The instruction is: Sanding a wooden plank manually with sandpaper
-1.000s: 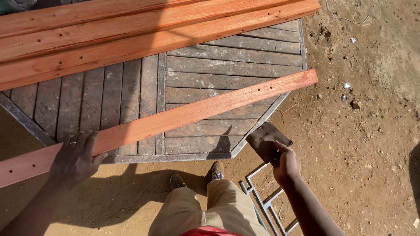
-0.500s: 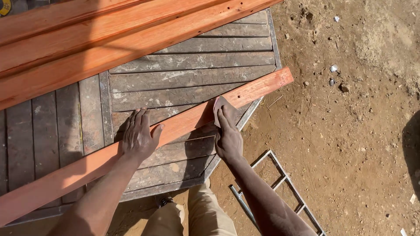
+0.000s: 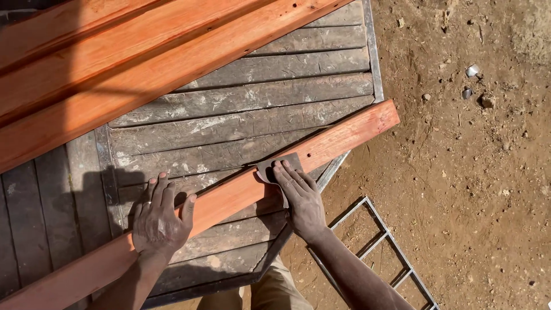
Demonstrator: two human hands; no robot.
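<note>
The person is leaning over a weathered slatted table (image 3: 241,100) with a long reddish plank (image 3: 229,198) lying slantwise across it, its far end jutting past the table's edge over the dirt. The left hand (image 3: 159,221) is resting flat on the plank, fingers spread wide, pinning it down much as it was half a second ago. The right hand (image 3: 301,198) is pressing a grey sheet of sandpaper (image 3: 274,169) against the plank's top face, fingers laid flat over it; a second ago that hand was down by the metal frame (image 3: 376,241) on the ground. More reddish boards (image 3: 115,63) are lying stacked along the table's far side.
</note>
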